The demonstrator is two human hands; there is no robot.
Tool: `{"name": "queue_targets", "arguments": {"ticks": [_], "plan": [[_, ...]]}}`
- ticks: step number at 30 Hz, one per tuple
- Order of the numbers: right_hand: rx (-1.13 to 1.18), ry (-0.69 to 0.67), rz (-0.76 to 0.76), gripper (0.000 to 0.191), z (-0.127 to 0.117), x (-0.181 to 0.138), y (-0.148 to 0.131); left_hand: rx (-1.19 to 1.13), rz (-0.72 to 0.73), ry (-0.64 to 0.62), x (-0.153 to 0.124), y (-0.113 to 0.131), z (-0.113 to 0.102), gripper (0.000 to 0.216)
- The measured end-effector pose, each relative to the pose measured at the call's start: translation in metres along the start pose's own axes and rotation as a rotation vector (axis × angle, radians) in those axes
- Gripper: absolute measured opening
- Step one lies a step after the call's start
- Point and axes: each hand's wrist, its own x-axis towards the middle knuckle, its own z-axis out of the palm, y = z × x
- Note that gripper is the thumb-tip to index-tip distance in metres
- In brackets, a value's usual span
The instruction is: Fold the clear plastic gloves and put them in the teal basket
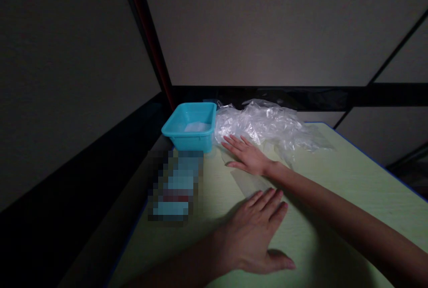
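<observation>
A thin clear plastic bag (249, 183) lies flat on the table, partly covered by my hands. Over its far part, my right hand (249, 156) is stretched out, palm down, with its fingers spread. Closer to me, my left hand (249, 234) is also palm down, fingers extended and thumb apart, its fingertips at the bag's near end. Neither hand grips anything. Just beyond my right hand is a crumpled heap of clear plastic bags (267, 121).
A turquoise plastic basin (189, 141) with something whitish inside stands at the table's far left corner. In front of it lies a blurred-out, bluish oblong item (177, 185). The pale green table (351, 181) has a blue edge, with walls behind and to the left.
</observation>
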Motion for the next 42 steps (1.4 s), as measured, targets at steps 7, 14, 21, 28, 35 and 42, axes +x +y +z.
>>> {"name": "queue_targets", "arguments": {"ticks": [7, 14, 21, 28, 35, 42], "plan": [[0.136, -0.022, -0.068, 0.089, -0.025, -0.035, -0.014, 0.03, -0.001, 0.011, 0.0, 0.001, 0.0, 0.079], [0.187, -0.09, 0.079, 0.115, -0.005, -0.036, -0.012, -0.004, 0.012, -0.009, 0.003, -0.003, 0.005, 0.084], [0.219, -0.048, 0.115, 0.116, 0.007, -0.015, 0.001, -0.026, -0.002, 0.004, 0.0, 0.001, -0.003, 0.08], [0.236, -0.027, 0.139, 0.114, 0.01, -0.004, 0.005, -0.047, -0.013, -0.006, 0.0, 0.001, -0.003, 0.081], [0.243, -0.005, 0.151, 0.109, 0.012, 0.0, 0.007, -0.044, -0.011, -0.013, 0.001, 0.0, -0.002, 0.082], [0.235, -0.02, 0.179, 0.107, 0.012, 0.002, 0.007, -0.032, -0.012, -0.021, 0.001, 0.001, -0.001, 0.082]]}}
